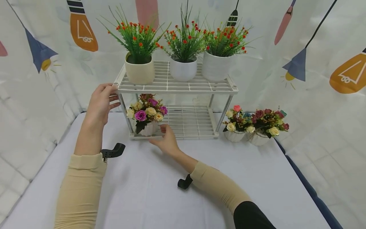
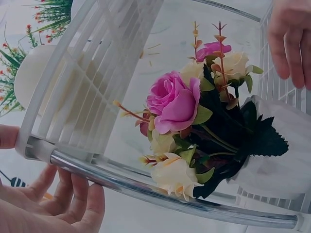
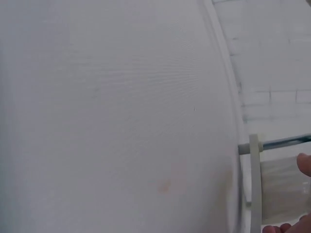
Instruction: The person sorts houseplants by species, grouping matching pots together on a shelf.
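Note:
A two-tier white wire rack (image 1: 177, 92) with metal posts stands at the back of the table. My left hand (image 1: 98, 103) holds its upper left corner; the left wrist view shows the thumb on one side of the corner and curled fingers (image 2: 73, 196) by the post. On the lower tier, at the left, sits a white pot (image 1: 150, 128) of purple and cream artificial roses (image 1: 147, 111). Beside that pot is my right hand (image 1: 168, 141), fingers loosely spread. In the right wrist view, only fingertips (image 3: 303, 164) of that hand show near the pot (image 3: 284, 189).
Three pots of red-flowered grass, a cream one (image 1: 140, 73) and two white ones (image 1: 183, 70), (image 1: 215, 66), line the upper tier. Right of the rack, two small rose pots (image 1: 234, 136), (image 1: 258, 138) stand on the white tablecloth (image 1: 160, 184). A printed curtain (image 1: 257, 73) hangs behind.

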A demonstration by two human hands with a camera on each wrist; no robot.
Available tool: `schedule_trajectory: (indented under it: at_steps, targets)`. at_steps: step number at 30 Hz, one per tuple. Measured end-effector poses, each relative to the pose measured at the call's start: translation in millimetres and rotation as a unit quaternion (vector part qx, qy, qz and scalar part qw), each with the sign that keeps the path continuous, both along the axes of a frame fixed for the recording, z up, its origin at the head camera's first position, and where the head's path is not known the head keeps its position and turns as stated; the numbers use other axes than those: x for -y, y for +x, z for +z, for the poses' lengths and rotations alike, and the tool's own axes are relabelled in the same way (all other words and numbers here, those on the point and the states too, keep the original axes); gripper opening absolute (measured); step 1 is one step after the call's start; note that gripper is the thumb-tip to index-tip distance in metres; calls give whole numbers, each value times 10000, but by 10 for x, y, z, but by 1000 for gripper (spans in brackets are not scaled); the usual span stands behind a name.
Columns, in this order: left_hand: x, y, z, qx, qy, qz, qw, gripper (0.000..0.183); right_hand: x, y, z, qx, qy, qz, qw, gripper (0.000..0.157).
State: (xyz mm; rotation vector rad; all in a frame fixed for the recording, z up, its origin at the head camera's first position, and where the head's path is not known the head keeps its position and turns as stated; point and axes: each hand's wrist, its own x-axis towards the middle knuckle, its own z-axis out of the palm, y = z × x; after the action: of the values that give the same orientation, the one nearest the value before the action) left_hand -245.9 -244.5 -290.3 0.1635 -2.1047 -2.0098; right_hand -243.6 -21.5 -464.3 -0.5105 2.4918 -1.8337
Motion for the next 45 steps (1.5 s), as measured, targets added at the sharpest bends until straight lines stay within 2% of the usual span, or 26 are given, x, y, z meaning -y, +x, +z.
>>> schedule_trajectory:
  at_steps: [5,10,14,19,24,30,34,39,45]
  targets:
    - [-3,-18,-24,-41,1,-34,10000,36,-263,66,34,-122,133,330,9993,66]
    - [17,-21,-47,-54,0,-19,10000,38,-548,172,133,-28,262,522,9983,62]
    - [33,-18,-47,-81,73,-47,9999,35,-778,259,192,38,228,508,9984,60]
    - [34,-11,-26,-136,156,-113,9997,33,-1063,347,152,205,66,273,9994,58]
    - [34,-1,-17,-134,169,-180,9996,30,-1345,446,87,459,-275,-180,9984,55]
    - [41,-1,-17,-137,126,-200,9996,33,-1633,501,57,482,-820,-1050,9899,44]
    - [38,-7,-17,-120,211,-198,9995,34,-1810,517,62,523,-1155,-1683,9775,38]
    - [33,-10,-9,-70,209,-212,9995,31,-2037,562,87,565,-1240,-2455,9598,36]
    - [30,3,-13,-29,49,-160,9999,43,-2271,591,91,344,-1388,-3335,9319,29]
